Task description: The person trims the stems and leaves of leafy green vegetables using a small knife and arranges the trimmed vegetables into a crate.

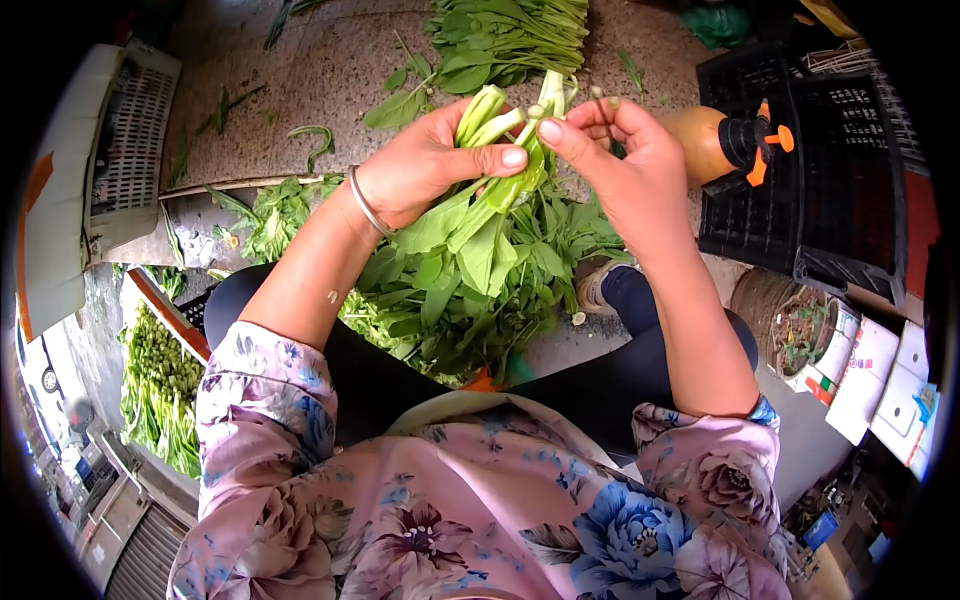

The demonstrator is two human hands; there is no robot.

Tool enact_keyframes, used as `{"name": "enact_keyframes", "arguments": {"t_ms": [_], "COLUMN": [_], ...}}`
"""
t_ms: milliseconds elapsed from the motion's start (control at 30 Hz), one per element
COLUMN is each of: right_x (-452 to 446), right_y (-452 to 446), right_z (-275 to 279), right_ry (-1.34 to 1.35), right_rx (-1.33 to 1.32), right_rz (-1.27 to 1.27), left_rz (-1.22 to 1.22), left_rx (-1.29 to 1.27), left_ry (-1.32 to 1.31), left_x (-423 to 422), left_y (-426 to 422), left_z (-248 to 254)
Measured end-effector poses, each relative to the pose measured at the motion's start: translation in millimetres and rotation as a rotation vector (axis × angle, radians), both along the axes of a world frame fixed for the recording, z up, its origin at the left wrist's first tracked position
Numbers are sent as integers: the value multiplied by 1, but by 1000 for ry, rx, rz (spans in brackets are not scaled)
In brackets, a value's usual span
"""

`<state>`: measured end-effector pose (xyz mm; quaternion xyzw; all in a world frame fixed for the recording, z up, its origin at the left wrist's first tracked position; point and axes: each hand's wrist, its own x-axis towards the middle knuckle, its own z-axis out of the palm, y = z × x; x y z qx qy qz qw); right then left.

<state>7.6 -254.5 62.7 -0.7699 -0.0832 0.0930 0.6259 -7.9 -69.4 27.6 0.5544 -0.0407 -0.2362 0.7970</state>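
Observation:
My left hand (415, 170), with a bangle at the wrist, is wrapped round a few leafy green stalks (487, 125), their pale cut ends pointing up and away from me. Their leaves (480, 235) hang down toward my lap. My right hand (640, 165) pinches one of the stalks near its cut end, thumb against it and fingers curled. Just beyond my hands lies a neat bundle of the same greens (510, 40) on the board. Below my hands, between my knees, is a loose pile of leafy greens (440, 320).
A spray bottle (697, 145) with an orange nozzle stands right of my right hand, beside black crates (850, 170). Stray leaves lie on the worn board (330, 60). At left are a pale crate (130, 150) and more stacked greens (160, 390). A round planter (790, 325) sits at right.

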Motion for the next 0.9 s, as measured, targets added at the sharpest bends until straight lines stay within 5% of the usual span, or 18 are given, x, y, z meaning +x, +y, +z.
{"name": "enact_keyframes", "arguments": {"t_ms": [300, 600, 733, 800, 900], "right_x": [7, 30, 34, 14, -1], "right_y": [-1, -22, -26, -7, 10], "right_z": [-1, -8, -4, -1, -14], "right_ry": [-60, -590, -288, 201, 150], "right_rx": [-137, -622, -472, -234, -92], "right_rz": [-3, -284, -128, -15, 112], "left_rz": [42, 18, 113, 125, 156], "left_rx": [-5, 1, 3, -23, -49], "left_ry": [55, 99, 114, 104, 57], "left_x": [-3, -2, -4, -4, -3], "left_y": [6, 17, 15, 14, 10], "left_z": [1, -5, -3, 0, -4]}}
